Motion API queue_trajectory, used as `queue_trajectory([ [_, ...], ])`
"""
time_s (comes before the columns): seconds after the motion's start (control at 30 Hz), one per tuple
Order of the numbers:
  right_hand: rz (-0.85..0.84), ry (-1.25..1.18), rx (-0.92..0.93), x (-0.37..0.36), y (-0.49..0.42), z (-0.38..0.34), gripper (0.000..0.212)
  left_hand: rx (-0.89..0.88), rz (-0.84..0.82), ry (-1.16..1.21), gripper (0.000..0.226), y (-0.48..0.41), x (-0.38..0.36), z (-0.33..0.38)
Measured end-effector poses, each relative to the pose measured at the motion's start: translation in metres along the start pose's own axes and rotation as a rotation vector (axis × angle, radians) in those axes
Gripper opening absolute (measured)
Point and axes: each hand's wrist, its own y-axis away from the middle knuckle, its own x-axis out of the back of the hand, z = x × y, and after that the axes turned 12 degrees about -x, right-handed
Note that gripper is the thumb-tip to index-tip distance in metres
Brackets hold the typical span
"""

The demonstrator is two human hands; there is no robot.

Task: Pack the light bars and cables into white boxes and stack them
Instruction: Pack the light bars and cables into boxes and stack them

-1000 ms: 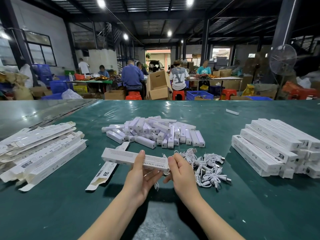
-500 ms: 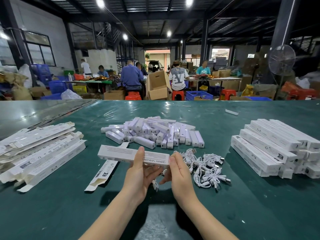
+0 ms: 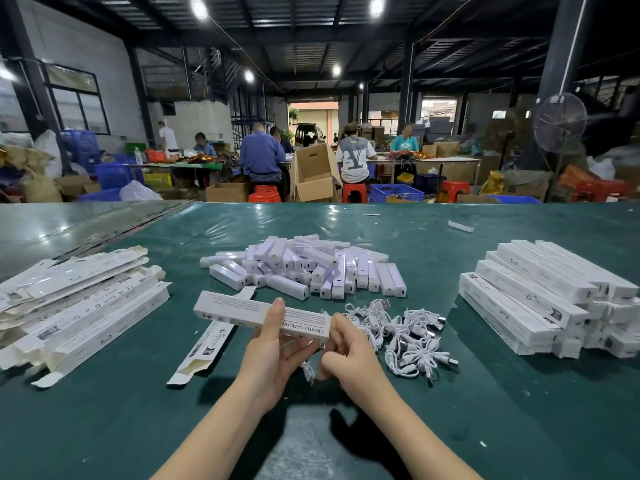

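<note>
White box (image 3: 259, 315) held just above the counter (image 3: 104, 427), near centre. The left hand (image 3: 277, 355) grips it, thumb on top, fingers underneath. The right hand (image 3: 349, 355) is at the box's right end, fingers curled and pinching a cable (image 3: 308, 370) that dangles between the hands. A tangle of cables (image 3: 405, 330) lies just right, with the heap of bars (image 3: 304, 268) beyond. One flat box (image 3: 204, 344) lies left of the hands, a flat pile (image 3: 76, 299) sits at the left, and packed boxes (image 3: 540, 296) are stacked right.

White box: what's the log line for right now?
left hand: holds white box | right hand: curled at box's right end | cable: dangling between hands
</note>
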Motion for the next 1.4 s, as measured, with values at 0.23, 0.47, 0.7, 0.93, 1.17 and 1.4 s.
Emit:
queue_trajectory([
  [0.23, 0.160, 0.344, 0.187, 0.013, -0.004, -0.008, 0.035, 0.005, -0.013, -0.044, 0.031, -0.001, 0.003, 0.004],
  [0.47, 0.445, 0.546, 0.313, 0.031, -0.011, -0.018, 0.013, -0.026, -0.104, -0.165, 0.039, -0.002, -0.003, 0.009],
  [0.7, 1.085, 0.366, 0.212, 0.109, -0.018, -0.016, 0.009, 0.054, -0.115, -0.243, 0.025, -0.003, 0.004, 0.009],
  [0.93, 1.317, 0.304, -0.101, 0.157, -0.010, -0.005, 0.026, 0.087, -0.111, -0.238, 0.022, 0.000, 0.002, 0.010],
  [1.17, 1.280, 0.389, -0.157, 0.133, -0.012, -0.009, 0.037, 0.031, -0.115, -0.308, 0.015, -0.002, 0.006, 0.013],
  [1.4, 1.069, 0.655, -0.023, 0.108, -0.019, 0.003, 0.027, -0.485, -0.103, -1.218, 0.021, -0.009, 0.028, 0.015],
])
